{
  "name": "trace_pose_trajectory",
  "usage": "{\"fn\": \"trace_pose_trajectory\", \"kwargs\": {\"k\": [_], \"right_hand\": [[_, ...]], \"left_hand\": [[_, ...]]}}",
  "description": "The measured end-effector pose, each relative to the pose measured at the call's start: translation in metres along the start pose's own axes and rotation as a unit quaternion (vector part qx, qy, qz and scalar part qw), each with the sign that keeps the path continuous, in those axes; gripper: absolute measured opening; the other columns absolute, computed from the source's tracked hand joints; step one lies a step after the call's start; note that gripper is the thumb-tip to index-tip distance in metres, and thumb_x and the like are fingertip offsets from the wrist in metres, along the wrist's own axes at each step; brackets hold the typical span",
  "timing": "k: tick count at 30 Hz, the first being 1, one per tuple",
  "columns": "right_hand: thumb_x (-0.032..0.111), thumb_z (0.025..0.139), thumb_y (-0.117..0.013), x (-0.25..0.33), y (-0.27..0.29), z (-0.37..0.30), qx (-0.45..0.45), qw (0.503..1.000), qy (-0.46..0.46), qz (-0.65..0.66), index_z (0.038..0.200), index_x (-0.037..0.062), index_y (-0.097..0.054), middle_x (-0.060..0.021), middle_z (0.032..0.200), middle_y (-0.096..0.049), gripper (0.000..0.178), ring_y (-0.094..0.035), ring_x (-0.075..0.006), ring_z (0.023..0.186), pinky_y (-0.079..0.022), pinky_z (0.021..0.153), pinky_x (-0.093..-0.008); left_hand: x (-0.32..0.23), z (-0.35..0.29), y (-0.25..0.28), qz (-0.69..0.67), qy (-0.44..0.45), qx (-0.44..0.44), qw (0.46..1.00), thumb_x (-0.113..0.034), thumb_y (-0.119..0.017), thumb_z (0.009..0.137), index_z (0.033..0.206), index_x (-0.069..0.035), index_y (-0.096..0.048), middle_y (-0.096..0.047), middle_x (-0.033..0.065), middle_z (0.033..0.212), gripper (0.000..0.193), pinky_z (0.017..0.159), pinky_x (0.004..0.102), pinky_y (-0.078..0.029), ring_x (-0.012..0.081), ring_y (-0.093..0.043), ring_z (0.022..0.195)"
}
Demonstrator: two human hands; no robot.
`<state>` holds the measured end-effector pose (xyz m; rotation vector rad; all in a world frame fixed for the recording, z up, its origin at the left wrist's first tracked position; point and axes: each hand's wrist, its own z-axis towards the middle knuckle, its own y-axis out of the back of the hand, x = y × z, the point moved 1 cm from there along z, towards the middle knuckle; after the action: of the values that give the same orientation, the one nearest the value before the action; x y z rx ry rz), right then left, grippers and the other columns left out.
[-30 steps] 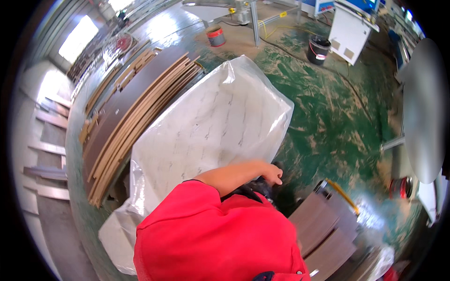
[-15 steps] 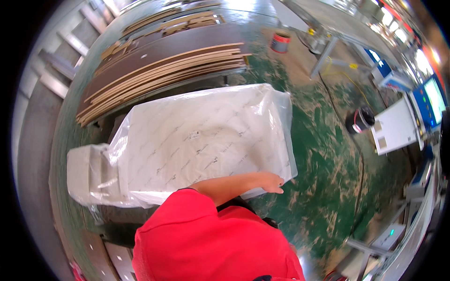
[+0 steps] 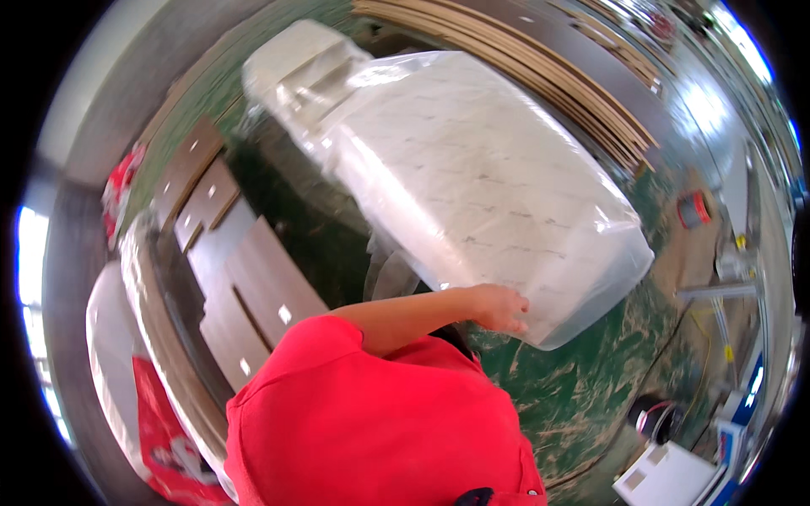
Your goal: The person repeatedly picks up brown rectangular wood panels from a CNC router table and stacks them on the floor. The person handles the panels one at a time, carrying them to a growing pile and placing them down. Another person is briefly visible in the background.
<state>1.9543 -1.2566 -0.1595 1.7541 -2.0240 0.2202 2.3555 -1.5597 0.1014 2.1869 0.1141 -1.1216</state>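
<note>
A large flat bundle wrapped in clear plastic (image 3: pixel 481 177), white with faint markings, stretches from the upper left to the middle right. My left hand (image 3: pixel 499 308) reaches out from my red sleeve (image 3: pixel 337 354) and grips the bundle's near lower edge, fingers curled on the plastic. The far end of the bundle has a white foam-like block (image 3: pixel 295 63) under the wrap. My right hand is out of sight.
Brown wood-grain panels (image 3: pixel 253 282) lie at the left, near a red bag (image 3: pixel 169 438). A stack of long thin boards (image 3: pixel 548 80) runs along the top right. On the green floor (image 3: pixel 574 396) are a small red roll (image 3: pixel 693 209), a black bucket (image 3: pixel 654 417) and a white box (image 3: pixel 671 481).
The view has swung round, so the bundle now sits higher and to the right. My hand stays on its near edge. The brown panels have come into view at the left.
</note>
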Motion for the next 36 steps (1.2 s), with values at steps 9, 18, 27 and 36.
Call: {"fn": "trace_pose_trajectory", "kwargs": {"k": [9, 18, 27, 36], "right_hand": [[0.037, 0.094, -0.060, 0.085, 0.040, 0.033, 0.131, 0.954, 0.008, -0.269, 0.136, 0.0130, -0.048, -0.0118, 0.124, -0.058, 0.050, -0.062, -0.0305, 0.100, -0.049, 0.077, -0.0466], [0.037, 0.094, -0.060, 0.120, -0.068, 0.002, 0.231, 0.867, 0.037, -0.439, 0.136, 0.0164, -0.049, -0.0089, 0.125, -0.058, 0.048, -0.062, -0.0291, 0.099, -0.047, 0.076, -0.0450], [0.038, 0.094, -0.060, 0.134, -0.138, 0.013, 0.277, 0.781, 0.047, -0.558, 0.134, 0.0163, -0.050, -0.0086, 0.124, -0.059, 0.047, -0.062, -0.0284, 0.099, -0.047, 0.076, -0.0449], [0.038, 0.093, -0.060, 0.138, -0.149, 0.036, 0.311, 0.689, 0.038, -0.653, 0.133, 0.0162, -0.052, -0.0083, 0.122, -0.060, 0.046, -0.063, -0.0277, 0.099, -0.047, 0.075, -0.0447]], "left_hand": [[-0.014, -0.150, -0.194, -0.229, 0.124, 0.029, 0.965, -0.059, -0.048, 0.096, 0.136, -0.005, -0.053, -0.056, 0.0221, 0.135, 0.068, 0.104, 0.0446, -0.042, 0.0378, -0.053, 0.125], [-0.049, -0.194, -0.249, -0.583, 0.005, -0.105, 0.806, -0.065, -0.035, 0.100, 0.146, -0.002, -0.039, -0.048, 0.0130, 0.141, 0.078, 0.111, 0.0413, -0.033, 0.0240, -0.040, 0.133], [-0.075, -0.257, -0.255, -0.513, 0.065, -0.376, 0.769, -0.058, -0.040, 0.102, 0.140, -0.003, -0.047, -0.051, 0.0184, 0.140, 0.067, 0.110, 0.0407, -0.035, 0.0297, -0.046, 0.133], [-0.130, -0.244, -0.329, -0.433, 0.254, -0.537, 0.678, -0.049, -0.047, 0.102, 0.128, -0.002, -0.057, -0.062, 0.0205, 0.121, 0.055, 0.096, 0.0410, -0.046, 0.0339, -0.060, 0.113]]}}
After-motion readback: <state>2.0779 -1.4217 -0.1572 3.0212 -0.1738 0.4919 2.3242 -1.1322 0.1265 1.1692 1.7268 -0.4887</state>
